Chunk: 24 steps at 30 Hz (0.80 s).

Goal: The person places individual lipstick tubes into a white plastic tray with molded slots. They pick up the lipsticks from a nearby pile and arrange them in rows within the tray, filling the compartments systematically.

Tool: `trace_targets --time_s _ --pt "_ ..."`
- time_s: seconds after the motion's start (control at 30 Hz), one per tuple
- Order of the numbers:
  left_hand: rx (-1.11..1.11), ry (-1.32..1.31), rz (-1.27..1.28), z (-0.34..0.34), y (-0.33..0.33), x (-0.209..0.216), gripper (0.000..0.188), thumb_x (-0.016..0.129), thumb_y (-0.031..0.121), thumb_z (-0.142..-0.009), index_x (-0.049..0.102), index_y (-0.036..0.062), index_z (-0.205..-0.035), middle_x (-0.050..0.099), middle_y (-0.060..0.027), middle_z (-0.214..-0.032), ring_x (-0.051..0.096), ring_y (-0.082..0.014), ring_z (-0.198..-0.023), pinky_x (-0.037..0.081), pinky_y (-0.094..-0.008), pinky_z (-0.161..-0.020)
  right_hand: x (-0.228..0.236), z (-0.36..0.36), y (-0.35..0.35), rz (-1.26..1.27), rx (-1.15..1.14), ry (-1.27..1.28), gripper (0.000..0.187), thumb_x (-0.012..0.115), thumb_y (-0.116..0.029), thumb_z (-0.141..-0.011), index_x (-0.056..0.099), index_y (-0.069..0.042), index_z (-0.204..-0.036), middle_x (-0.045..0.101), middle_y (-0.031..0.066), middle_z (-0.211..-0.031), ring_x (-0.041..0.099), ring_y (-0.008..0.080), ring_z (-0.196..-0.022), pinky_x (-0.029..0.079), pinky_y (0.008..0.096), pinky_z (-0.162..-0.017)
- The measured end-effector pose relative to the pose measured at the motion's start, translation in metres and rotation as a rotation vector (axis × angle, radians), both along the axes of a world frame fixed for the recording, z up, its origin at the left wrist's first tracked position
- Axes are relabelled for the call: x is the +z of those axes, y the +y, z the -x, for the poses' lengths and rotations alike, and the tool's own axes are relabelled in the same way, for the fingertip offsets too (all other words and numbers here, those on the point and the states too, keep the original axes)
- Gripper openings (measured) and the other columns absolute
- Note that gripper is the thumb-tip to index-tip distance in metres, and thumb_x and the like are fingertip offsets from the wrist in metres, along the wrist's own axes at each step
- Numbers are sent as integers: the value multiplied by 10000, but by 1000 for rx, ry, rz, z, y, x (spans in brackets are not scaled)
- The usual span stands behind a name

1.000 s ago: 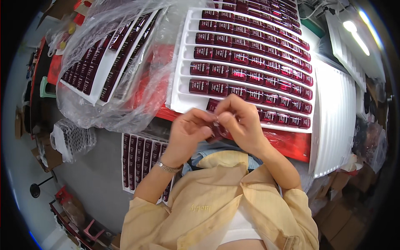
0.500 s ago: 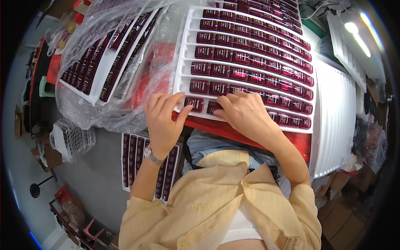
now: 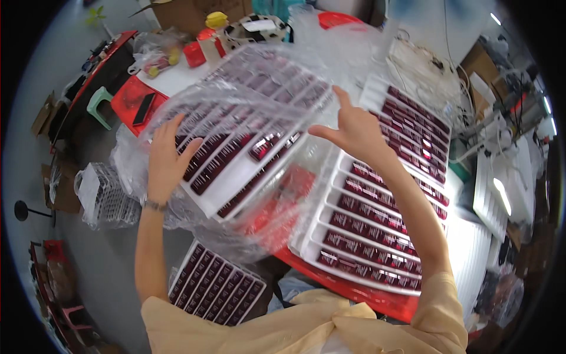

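A white tray (image 3: 227, 182) of small dark red bottles (image 3: 209, 158) lies to the left, mostly covered by a clear plastic bag (image 3: 236, 97). One of its rows is partly bare. My left hand (image 3: 166, 154) is at this tray's left edge, against the plastic, thumb apart from the fingers. Over the tray's right side, my right hand (image 3: 356, 131) has thumb and forefinger spread wide, with nothing seen between them. Below my right forearm sits a second white tray (image 3: 302, 239) with rows of the same bottles; the forearm hides part of it.
Another bottle tray (image 3: 219, 283) is low at the left. Red table covering (image 3: 348, 289) shows along the near edge. White ridged trays (image 3: 469, 248) stand at the right. A black phone-like slab (image 3: 143, 109) rests on a red surface. A green stool (image 3: 99, 106) is beyond.
My view has turned left. Both hands have left the front row of the right-hand tray and moved to the plastic-covered tray, the right hand opening from its bent-finger pose.
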State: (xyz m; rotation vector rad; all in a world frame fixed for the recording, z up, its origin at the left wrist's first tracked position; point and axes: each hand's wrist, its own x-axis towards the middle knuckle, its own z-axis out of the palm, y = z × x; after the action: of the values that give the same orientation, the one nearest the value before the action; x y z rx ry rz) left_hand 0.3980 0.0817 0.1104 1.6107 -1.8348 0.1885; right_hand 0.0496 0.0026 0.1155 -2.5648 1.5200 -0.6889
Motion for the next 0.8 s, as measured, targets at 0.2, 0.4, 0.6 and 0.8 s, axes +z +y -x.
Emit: trace_targets --time_s 0.2,0.4,0.6,0.8 --pt "110 -25 -331 -65 -96 -22 444 722 294 -771 614 -5 -1082 648 -152 -937 626 -264 -813 486 -350 -717 -44 -34 -82 12 121 -71 422 658 -435 -809 622 -22 -888 635 141 -635 627 325 -610 473 419 -558" --pt "74 454 -197 -83 -208 3 331 635 234 -833 627 -30 -1031 694 -116 -761 662 -199 -642 510 -318 -602 -20 -26 -175 -262 131 -536 265 644 -315 -821 668 -51 -825 710 70 -761 675 268 -684 504 370 -612" --pt "-50 32 -178 -40 -312 -49 445 662 403 -856 642 -10 -1018 685 -137 -919 631 -190 -903 488 -307 -799 -45 -44 -271 248 8 -88 405 653 -453 -804 674 -78 -957 712 102 -895 675 282 -848 511 403 -707" --pt "-1 -69 -510 -75 -361 -46 364 656 347 -830 671 -16 -803 678 -150 -772 651 -255 -723 511 -346 -731 -74 -68 -302 36 5 262 429 590 -507 -828 710 -95 -845 685 134 -782 661 321 -761 508 436 -673"
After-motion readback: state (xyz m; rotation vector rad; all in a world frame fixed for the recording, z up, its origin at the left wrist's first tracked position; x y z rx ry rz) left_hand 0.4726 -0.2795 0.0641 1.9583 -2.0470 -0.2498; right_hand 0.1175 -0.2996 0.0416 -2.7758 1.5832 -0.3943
